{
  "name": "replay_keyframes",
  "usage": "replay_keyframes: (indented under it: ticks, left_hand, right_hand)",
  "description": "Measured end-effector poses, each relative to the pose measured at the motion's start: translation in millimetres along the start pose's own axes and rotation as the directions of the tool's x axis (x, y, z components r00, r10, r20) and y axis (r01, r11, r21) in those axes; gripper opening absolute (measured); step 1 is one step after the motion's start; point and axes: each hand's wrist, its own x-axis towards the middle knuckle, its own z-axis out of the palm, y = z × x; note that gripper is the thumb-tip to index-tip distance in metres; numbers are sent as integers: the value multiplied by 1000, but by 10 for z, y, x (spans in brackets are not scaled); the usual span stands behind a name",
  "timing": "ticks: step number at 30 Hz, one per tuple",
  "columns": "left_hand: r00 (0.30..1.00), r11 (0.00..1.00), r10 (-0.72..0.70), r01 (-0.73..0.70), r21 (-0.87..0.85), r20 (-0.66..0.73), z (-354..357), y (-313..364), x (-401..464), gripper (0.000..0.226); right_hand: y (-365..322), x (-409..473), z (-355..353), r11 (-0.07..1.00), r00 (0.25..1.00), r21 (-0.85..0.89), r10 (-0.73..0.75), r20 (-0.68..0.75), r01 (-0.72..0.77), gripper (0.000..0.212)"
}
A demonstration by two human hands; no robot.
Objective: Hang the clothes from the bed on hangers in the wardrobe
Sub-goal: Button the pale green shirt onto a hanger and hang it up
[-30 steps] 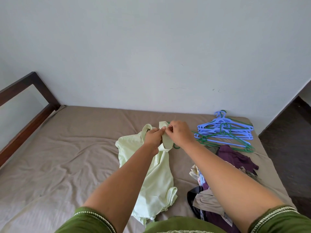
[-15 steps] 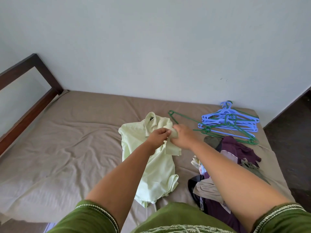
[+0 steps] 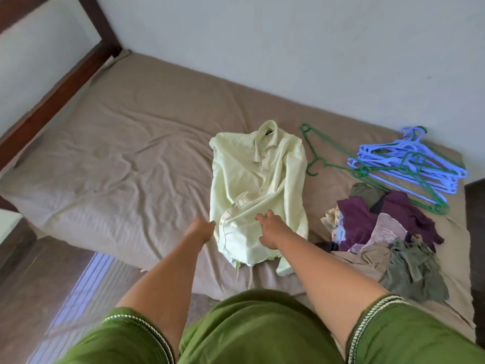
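A pale green collared shirt (image 3: 252,179) lies flat on the brown bed sheet (image 3: 136,153), collar toward the wall. My left hand (image 3: 200,228) is at the shirt's lower left edge, fingers just touching the cloth. My right hand (image 3: 270,228) rests on the lower part of the shirt with its fingers apart. Neither hand grips anything. A single green hanger (image 3: 313,151) lies on the sheet just right of the shirt. No wardrobe is in view.
A stack of blue and green hangers (image 3: 409,164) lies at the far right by the wall. A pile of purple, grey and beige clothes (image 3: 380,232) sits at the right. A dark wooden bed frame (image 3: 52,95) runs along the left. Floor (image 3: 52,285) shows at lower left.
Both hands let go of the shirt's collar and moved down toward its hem. The shirt now lies flat, the green hanger rests beside it, and my view has tilted downward.
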Motion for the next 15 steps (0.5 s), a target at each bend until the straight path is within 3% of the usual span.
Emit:
replay_keyframes:
  ticks: [3, 8, 13, 15]
  left_hand:
    - [999, 998, -34, 32, -60, -32, -5, -233, 129, 63]
    - [999, 998, 27, -29, -47, -26, 132, -518, 388, 51]
    - [999, 992, -21, 17, -121, -29, 252, -713, 548, 52]
    - [999, 992, -50, 48, -112, -8, 340, -769, 644, 52]
  right_hand:
    - [-414, 292, 199, 996, 997, -47, -78, -12, 77, 76]
    - [-849, 700, 629, 994, 999, -101, -45, 20, 46, 96]
    - [-505, 895, 889, 986, 1000, -165, -14, 10, 16, 49]
    - [-149, 892, 930, 979, 1000, -205, -14, -6, 12, 41]
